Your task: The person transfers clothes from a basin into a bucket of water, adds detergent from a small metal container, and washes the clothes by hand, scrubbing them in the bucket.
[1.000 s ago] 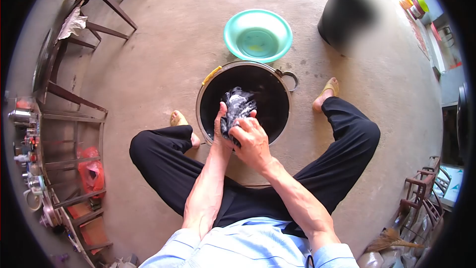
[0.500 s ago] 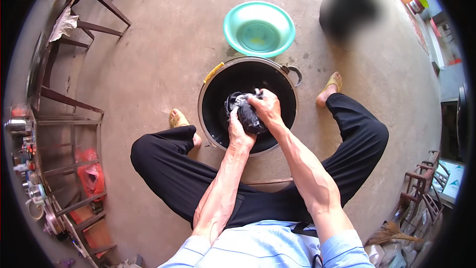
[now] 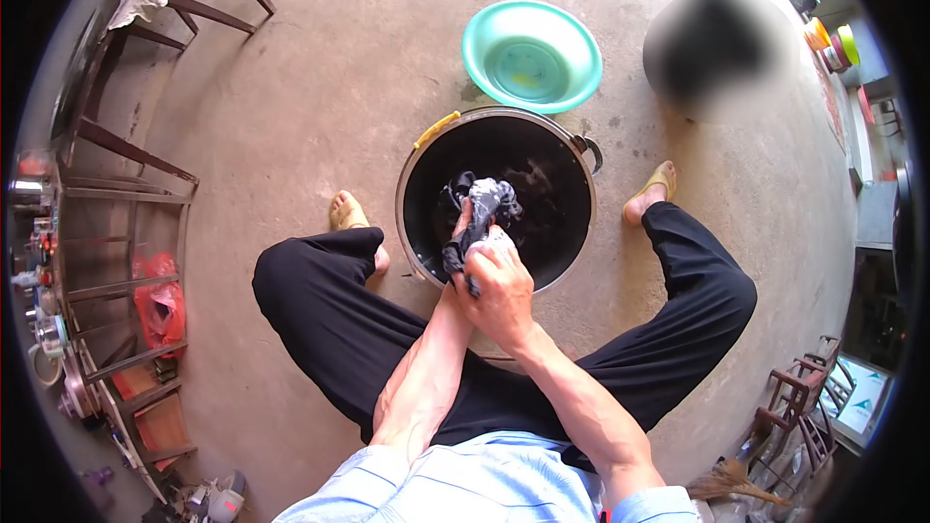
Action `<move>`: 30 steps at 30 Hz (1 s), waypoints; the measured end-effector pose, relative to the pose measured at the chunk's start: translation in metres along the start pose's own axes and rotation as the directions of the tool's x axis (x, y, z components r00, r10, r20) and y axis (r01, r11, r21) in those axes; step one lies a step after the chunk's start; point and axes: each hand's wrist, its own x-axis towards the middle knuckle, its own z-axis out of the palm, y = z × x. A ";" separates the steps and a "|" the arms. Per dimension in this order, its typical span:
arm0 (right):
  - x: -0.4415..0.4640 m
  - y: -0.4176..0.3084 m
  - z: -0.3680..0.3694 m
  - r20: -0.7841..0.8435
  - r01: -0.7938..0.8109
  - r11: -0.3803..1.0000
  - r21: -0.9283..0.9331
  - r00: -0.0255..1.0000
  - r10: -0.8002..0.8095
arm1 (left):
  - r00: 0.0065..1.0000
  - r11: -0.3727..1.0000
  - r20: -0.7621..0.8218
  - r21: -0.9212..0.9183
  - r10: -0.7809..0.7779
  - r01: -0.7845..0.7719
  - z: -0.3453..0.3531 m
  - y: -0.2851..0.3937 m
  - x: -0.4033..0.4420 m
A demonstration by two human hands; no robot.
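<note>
A dark wet cloth with white suds (image 3: 489, 203) is bunched over the near left part of a large black pot (image 3: 552, 184). My left hand (image 3: 463, 225) is closed on the cloth from the left and below, its palm mostly hidden. My right hand (image 3: 498, 283) lies on top at the near rim, fingers wrapped round the cloth's lower end. Both hands are close together, with the wrists nearly crossing. Dark liquid or fabric shows dimly inside the pot.
A green basin (image 3: 533, 56) stands just beyond the pot. A blurred dark bucket (image 3: 712, 53) is at the upper right. Wooden furniture (image 3: 126, 189) lines the left, with a red bag (image 3: 160, 302). Chairs (image 3: 799, 387) and a broom (image 3: 736, 482) are at lower right.
My right hand has come down from the cloth's upper right side to its near end at the rim. The cloth now stretches longer between my hands. The view has shifted slightly.
</note>
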 end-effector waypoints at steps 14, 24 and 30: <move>0.016 0.088 0.010 -0.087 -0.387 0.798 0.461 0.876 0.475 | 0.562 0.858 -0.668 0.483 0.488 -0.171 0.055 -0.014 0.019; 0.036 0.027 0.027 0.194 -0.136 0.979 -0.152 0.967 0.165 | 0.772 0.788 0.174 -0.227 0.611 -0.573 0.003 -0.050 0.044; 0.080 0.120 0.012 0.170 -0.527 0.800 0.286 0.850 0.499 | 0.623 0.879 -0.624 0.385 0.472 -0.281 0.074 -0.027 0.028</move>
